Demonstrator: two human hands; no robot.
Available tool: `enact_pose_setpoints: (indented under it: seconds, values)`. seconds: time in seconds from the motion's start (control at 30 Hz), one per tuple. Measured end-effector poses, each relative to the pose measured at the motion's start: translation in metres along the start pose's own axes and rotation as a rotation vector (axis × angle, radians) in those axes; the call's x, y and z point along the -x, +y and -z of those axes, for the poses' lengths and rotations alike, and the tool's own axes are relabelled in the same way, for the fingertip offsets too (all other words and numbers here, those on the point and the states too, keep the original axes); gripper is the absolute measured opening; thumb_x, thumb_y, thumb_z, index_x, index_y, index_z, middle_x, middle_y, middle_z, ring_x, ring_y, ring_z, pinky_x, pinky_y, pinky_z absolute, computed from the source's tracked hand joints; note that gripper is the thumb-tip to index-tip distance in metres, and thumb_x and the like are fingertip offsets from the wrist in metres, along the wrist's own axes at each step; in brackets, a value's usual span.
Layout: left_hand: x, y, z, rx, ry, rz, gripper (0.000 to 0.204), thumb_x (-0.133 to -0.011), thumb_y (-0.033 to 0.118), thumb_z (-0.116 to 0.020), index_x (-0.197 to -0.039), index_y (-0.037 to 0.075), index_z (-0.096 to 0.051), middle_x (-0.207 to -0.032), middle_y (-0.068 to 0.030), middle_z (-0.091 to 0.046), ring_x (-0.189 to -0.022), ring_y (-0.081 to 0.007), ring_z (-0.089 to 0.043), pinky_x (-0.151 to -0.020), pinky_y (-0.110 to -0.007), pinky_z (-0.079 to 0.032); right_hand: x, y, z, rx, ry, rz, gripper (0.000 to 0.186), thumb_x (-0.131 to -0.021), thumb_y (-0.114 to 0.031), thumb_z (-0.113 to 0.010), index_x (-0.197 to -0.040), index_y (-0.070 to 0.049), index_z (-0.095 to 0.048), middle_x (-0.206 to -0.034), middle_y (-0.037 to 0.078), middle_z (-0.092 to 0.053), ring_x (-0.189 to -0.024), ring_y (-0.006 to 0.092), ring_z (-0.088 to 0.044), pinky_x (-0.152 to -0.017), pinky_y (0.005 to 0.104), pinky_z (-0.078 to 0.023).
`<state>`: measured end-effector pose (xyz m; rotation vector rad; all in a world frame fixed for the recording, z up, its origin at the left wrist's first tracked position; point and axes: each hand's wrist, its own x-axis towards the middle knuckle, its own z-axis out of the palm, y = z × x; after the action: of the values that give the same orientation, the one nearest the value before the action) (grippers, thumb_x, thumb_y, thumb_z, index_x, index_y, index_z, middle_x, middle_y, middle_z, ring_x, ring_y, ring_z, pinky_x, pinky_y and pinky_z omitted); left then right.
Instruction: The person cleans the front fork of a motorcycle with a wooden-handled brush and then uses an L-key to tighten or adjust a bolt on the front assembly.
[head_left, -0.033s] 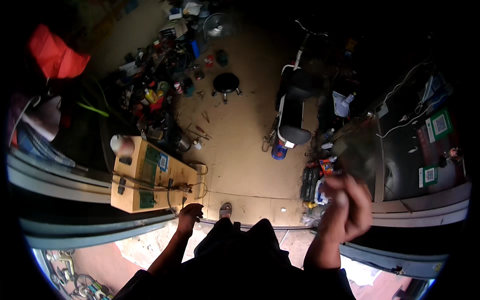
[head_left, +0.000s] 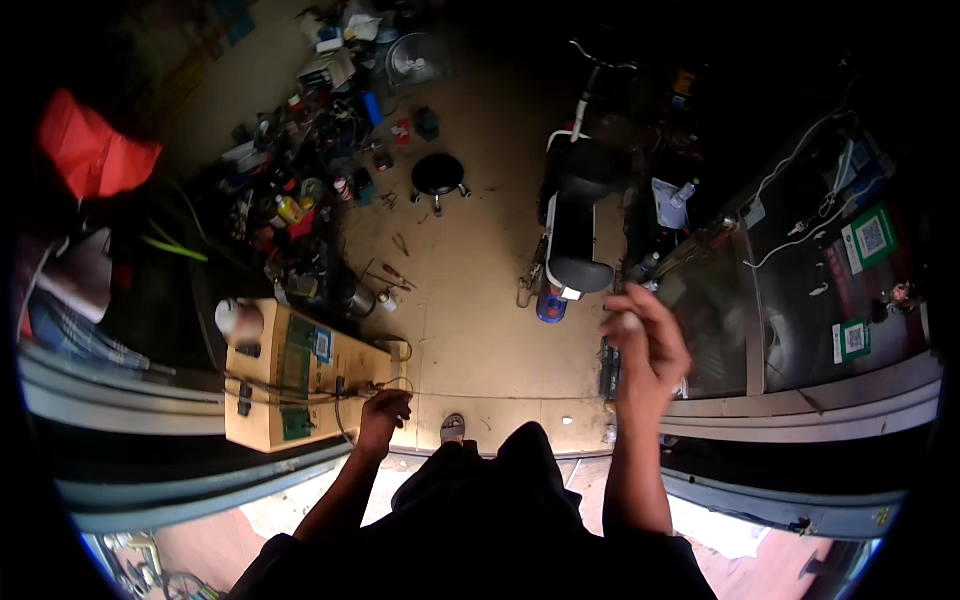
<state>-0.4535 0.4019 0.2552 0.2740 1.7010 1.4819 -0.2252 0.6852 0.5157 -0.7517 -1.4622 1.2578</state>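
Note:
My left hand (head_left: 385,415), its fingers curled in, is beside the cables (head_left: 345,388) that cross a cardboard box (head_left: 265,400). Whatever it may hold is hidden. Raised at the right, my right hand (head_left: 650,345) has loosely bent fingers, slightly apart, and nothing shows in it. It partly covers the things standing along the right wall. A sandalled foot (head_left: 453,428) shows at the doorway, between my hands.
A scooter (head_left: 575,220) stands right of centre, with a round black stool (head_left: 440,175) to its left. Bottles, tools and a fan (head_left: 412,60) crowd the left side. Pliers and screwdrivers (head_left: 395,272) lie on the floor. Glass doors (head_left: 800,330) flank the right.
My right hand has moved left and upward in view. My left hand is slightly further right and higher, closer to the cables. The whole scene has shifted a little with my head.

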Motion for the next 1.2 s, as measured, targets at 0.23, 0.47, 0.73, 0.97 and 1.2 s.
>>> enact_pose_setpoints:
  seconds: [0.23, 0.47, 0.73, 0.97, 1.2]
  values:
    - [-0.198, 0.134, -0.067, -0.096, -0.092, -0.206, 0.015, -0.107, 0.015, -0.064, -0.111, 0.007, -0.077, -0.084, 0.0017, -0.071, -0.074, -0.0051, -0.060, -0.066, -0.023, -0.044, -0.022, 0.357, 0.055, -0.874, 0.269, -1.024, 0.043, -0.112, -0.051, -0.054, -0.126, -0.010, -0.057, -0.116, 0.013, -0.071, -0.097, 0.0277, -0.070, -0.080, 0.0371, -0.057]
    - [-0.343, 0.147, -0.108, -0.182, -0.093, -0.299, 0.015, -0.103, 0.008, -0.065, -0.114, 0.007, -0.075, -0.094, -0.0022, -0.075, -0.075, -0.0077, -0.064, -0.064, -0.022, -0.049, -0.103, 0.439, 0.022, -0.583, 0.319, -1.075, 0.061, -0.096, -0.051, -0.081, -0.126, -0.006, -0.055, -0.105, 0.017, -0.069, -0.091, 0.0290, -0.070, -0.083, 0.0470, -0.061]
    - [-0.457, 0.233, -0.144, -0.432, -0.164, -0.270, 0.018, -0.102, -0.004, -0.056, -0.111, -0.002, -0.072, -0.082, -0.0053, -0.068, -0.075, -0.0124, -0.068, -0.069, -0.029, -0.056, -0.182, 0.510, -0.011, -0.387, 0.722, -1.411, 0.048, -0.088, -0.058, -0.086, -0.117, -0.021, -0.074, -0.110, 0.001, -0.070, -0.082, 0.0270, -0.051, -0.055, 0.0400, -0.042]
    - [-0.702, 0.322, -0.207, -0.910, -0.155, -0.808, 0.023, -0.098, 0.012, -0.072, -0.119, 0.003, -0.073, -0.098, -0.0137, -0.077, -0.088, -0.0244, -0.075, -0.083, -0.037, -0.058, -0.167, 0.537, -0.011, -0.306, 0.503, -1.122, 0.024, -0.100, -0.033, -0.073, -0.115, -0.013, -0.072, -0.095, 0.008, -0.072, -0.073, 0.0226, -0.063, -0.054, 0.0340, -0.045]
    - [-0.939, 0.463, -0.381, -1.309, -0.088, -0.972, 0.057, -0.094, 0.023, -0.074, -0.143, -0.003, -0.059, -0.139, -0.0297, -0.063, -0.129, -0.0479, -0.062, -0.109, -0.052, -0.052, -0.230, 0.434, -0.029, -0.457, 0.874, -1.273, 0.031, -0.089, -0.020, -0.079, -0.113, -0.001, -0.073, -0.095, 0.017, -0.074, -0.091, 0.0277, -0.074, -0.081, 0.0405, -0.058]
